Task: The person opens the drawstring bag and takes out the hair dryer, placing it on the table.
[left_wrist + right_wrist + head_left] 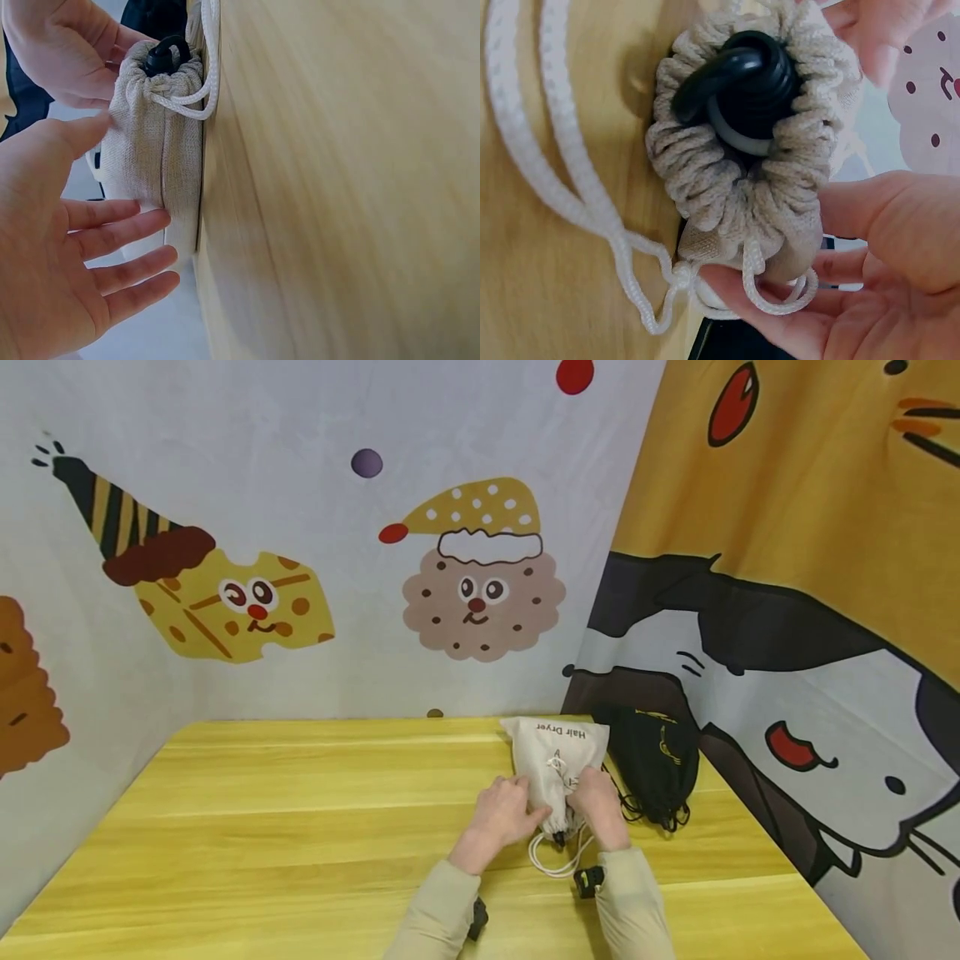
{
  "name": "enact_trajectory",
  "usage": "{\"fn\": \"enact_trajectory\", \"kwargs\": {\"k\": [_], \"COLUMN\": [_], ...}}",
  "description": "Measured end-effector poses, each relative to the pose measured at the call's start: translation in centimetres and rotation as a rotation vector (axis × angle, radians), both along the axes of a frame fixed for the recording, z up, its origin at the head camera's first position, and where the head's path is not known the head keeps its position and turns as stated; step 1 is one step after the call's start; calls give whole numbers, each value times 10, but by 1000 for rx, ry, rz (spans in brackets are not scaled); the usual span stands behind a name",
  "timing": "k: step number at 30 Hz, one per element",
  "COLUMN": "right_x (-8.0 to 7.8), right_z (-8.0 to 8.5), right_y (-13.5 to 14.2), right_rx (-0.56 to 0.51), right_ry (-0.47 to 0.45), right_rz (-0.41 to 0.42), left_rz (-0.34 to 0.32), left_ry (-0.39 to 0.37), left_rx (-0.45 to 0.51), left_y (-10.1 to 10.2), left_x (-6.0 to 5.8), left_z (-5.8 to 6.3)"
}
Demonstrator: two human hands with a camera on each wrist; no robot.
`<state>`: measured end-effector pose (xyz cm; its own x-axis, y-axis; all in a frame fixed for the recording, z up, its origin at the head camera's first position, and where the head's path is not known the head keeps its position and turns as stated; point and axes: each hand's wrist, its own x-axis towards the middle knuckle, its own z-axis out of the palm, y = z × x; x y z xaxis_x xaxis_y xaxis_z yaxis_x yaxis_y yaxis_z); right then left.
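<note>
A beige drawstring bag [558, 747] printed "Hair Dryer" lies toward the back right of the table, its gathered mouth facing me. From that mouth pokes a black ribbed end with a hanging loop [724, 82]; the rest of what is inside is hidden. White drawcord [555, 870] trails onto the table. My right hand [597, 797] grips the bag's right side by the mouth, thumb and fingers around the gathered cloth [735, 202]. On the other side, my left hand [504, 814] has its fingers loosely extended, fingertips right at the cloth [150, 150].
Close to the right of the beige bag lies a black drawstring bag [652, 768] with yellow print and dark cords. The wooden table [300, 843] meets a cartoon-printed curtain [360, 568] at the back and right.
</note>
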<state>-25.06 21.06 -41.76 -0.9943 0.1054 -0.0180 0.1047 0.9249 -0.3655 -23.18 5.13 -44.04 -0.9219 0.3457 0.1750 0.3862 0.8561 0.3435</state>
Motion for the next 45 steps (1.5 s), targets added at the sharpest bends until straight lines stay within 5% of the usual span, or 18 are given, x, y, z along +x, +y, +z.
{"fn": "enact_trajectory", "kwargs": {"k": [11, 22, 39, 45], "right_x": [-6, -8, -10, -12], "right_z": [-4, -10, -19, -20], "right_y": [-2, -9, -38, -52], "right_rx": [-12, -35, -138, -162], "right_ry": [-37, 22, 81, 111], "right_rz": [102, 165, 224, 261], "left_rz": [87, 82, 102, 131], "left_ry": [-29, -53, 9, -25], "left_rx": [71, 129, 142, 146], "left_y": [1, -7, -41, -55], "left_x": [-3, -6, -5, -5], "left_z": [-1, -9, -11, -8]}}
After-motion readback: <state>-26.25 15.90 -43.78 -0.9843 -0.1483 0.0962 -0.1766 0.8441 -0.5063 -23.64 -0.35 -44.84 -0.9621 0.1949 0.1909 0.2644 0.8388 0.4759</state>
